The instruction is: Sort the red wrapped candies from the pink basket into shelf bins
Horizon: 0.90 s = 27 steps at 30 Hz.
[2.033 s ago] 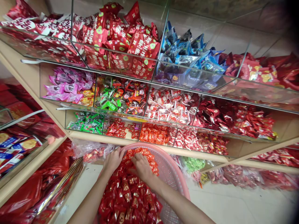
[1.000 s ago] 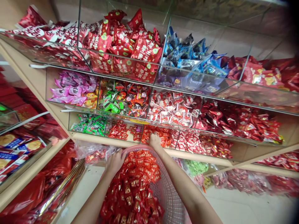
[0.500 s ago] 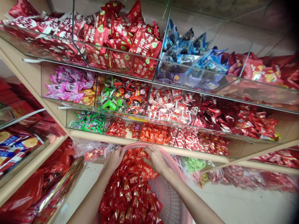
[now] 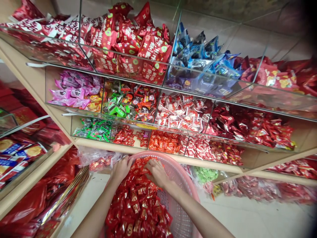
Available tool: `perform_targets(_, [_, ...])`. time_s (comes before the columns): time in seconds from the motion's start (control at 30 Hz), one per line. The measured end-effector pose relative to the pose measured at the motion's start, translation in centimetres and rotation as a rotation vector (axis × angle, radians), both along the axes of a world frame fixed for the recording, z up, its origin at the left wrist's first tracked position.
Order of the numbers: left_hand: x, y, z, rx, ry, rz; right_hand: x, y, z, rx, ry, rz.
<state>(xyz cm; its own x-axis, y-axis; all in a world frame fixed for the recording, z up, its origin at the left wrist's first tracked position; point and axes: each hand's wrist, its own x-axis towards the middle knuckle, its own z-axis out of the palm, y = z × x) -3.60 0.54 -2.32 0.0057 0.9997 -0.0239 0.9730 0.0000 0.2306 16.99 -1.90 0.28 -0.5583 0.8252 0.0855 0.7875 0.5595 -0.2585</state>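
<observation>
A pink plastic basket (image 4: pixel 192 190) with perforated sides is heaped with dark red wrapped candies (image 4: pixel 138 208). Brighter orange-red wrapped candies (image 4: pixel 140 164) lie at its far end. My left hand (image 4: pixel 121 169) is at the far left of the basket, its fingers closed over the rim. Over the orange-red candies is my right hand (image 4: pixel 157 172), with its fingers curled down into them. Its fingertips are partly hidden among the wrappers.
Clear-walled shelf bins rise in front, holding red packets (image 4: pixel 153 49), blue packets (image 4: pixel 205 59) and green-wrapped candies (image 4: pixel 95 129). A wooden shelf edge (image 4: pixel 205 164) runs just beyond the basket. Bagged goods (image 4: pixel 267 190) lie below at right, and red packages (image 4: pixel 32 195) at left.
My right hand has moved left over the orange-red candies, away from the basket's far right rim. My left hand stays at the rim.
</observation>
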Motion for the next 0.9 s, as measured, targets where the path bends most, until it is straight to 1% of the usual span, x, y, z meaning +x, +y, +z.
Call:
perform_targets(0.17, [0.0, -0.1, 0.3, -0.008, 0.002, 0.001, -2.3, 0.2, -0.6, 0.035, -0.033, 0.053])
perform_targets(0.3, [0.1, -0.1, 0.4, -0.022, 0.002, 0.005, -3.2, 0.6, -0.7, 0.028, -0.058, 0.051])
perform_targets(0.47, [0.0, -0.1, 0.3, -0.019, -0.008, 0.005, -3.3, 0.7, -0.9, 0.013, -0.042, 0.051])
perform_targets(0.53, [0.0, 0.0, 0.2, -0.018, -0.017, 0.002, -3.0, 1.0, -0.7, 0.021, 0.003, 0.047])
perform_targets(0.6, [0.0, 0.0, 0.1, -0.016, -0.017, 0.004, -2.4, 1.5, 0.0, 0.036, 0.064, 0.019])
perform_targets(0.67, [0.0, 0.1, 0.1, -0.011, -0.016, 0.003, -1.5, 2.5, 0.9, 0.056, 0.125, -0.049])
perform_targets(0.73, [0.0, 0.1, 0.1, -0.011, -0.021, 0.004, -0.4, 3.9, 1.9, 0.078, 0.156, -0.172])
perform_targets(0.83, [0.0, 0.1, 0.2, -0.019, -0.026, 0.006, 1.4, 6.3, 2.9, 0.084, 0.099, -0.450])
perform_targets(0.9, [0.0, 0.1, 0.2, -0.019, -0.026, 0.005, 2.3, 7.9, 3.1, 0.038, 0.010, -0.624])
